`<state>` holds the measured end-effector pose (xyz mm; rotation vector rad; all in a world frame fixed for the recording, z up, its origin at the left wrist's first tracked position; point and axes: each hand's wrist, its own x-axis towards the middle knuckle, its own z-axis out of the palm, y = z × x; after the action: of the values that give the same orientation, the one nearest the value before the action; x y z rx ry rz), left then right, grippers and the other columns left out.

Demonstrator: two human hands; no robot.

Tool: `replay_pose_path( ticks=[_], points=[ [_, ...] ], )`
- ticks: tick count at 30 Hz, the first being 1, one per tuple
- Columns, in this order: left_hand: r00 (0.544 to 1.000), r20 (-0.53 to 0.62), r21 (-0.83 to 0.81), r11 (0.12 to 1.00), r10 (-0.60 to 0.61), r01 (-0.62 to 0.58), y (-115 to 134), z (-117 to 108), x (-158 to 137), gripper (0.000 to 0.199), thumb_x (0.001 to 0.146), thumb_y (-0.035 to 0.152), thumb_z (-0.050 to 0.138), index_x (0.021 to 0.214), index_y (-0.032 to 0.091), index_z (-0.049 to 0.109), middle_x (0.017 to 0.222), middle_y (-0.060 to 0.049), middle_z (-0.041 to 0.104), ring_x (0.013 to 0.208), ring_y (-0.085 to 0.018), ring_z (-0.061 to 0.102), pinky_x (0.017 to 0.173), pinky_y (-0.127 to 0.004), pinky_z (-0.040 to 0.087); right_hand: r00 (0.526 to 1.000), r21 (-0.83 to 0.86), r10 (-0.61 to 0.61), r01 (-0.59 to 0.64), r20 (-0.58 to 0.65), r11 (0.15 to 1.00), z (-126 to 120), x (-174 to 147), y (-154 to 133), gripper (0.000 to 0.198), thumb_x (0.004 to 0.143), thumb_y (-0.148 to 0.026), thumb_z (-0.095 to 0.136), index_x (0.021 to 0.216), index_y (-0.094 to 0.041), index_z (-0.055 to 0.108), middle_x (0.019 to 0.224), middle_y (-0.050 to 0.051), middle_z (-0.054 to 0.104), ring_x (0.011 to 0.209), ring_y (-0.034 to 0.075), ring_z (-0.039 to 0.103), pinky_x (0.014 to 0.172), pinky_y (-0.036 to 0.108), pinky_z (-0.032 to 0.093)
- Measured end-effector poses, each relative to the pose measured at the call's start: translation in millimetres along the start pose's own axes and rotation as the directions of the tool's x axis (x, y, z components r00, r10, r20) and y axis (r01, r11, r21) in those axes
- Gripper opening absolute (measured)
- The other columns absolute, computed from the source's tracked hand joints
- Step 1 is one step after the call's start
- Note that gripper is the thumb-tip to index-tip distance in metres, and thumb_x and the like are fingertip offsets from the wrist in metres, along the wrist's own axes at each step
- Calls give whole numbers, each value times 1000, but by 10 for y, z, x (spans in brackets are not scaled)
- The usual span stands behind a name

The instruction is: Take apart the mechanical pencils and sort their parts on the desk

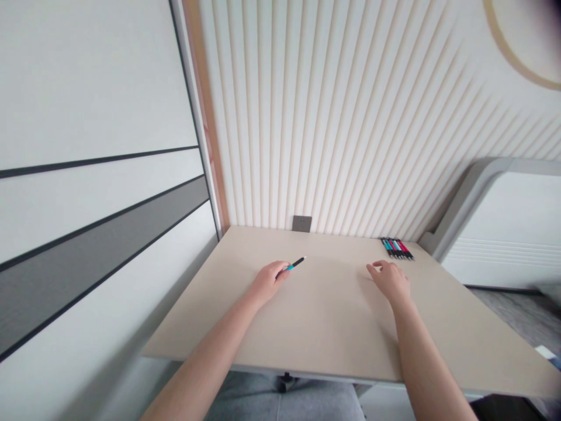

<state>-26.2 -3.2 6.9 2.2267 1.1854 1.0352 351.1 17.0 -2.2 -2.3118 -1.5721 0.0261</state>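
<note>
a black pen with a turquoise section point(298, 262) is held above the left half of the table point(324, 321), pinched between the thumb and fingers of the left hand point(269, 277). its long axis is slanted, the pale end being pointed away and to the right, beyond the fingertips. whether the table is touched by it cannot be told. by the right hand point(391, 282) nothing is seen to be held; its fingers are loosely bent, with the thumb parted from them, well apart from the pen. just beyond that hand, and nearer to it than to the left, a row of pens point(397, 249) is laid side by side, their axes set crosswise to that of the held one. behind, a dark socket point(302, 223) is mounted on the ribbed wall point(272, 117).
</note>
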Motion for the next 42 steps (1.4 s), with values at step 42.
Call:
replay_pose_path(
  ticks=[42],
  points=[
    [987,120,184,974,110,-131,-53,60,-8,25,92,40,54,87,22,71,82,-4,67,80,-18,60,77,-29,43,795,830,-605,367,-46,420,319,-794,-1044,20,84,-37,59,88,-19,67,84,3,67,78,17,60,74,31,47]
  ],
)
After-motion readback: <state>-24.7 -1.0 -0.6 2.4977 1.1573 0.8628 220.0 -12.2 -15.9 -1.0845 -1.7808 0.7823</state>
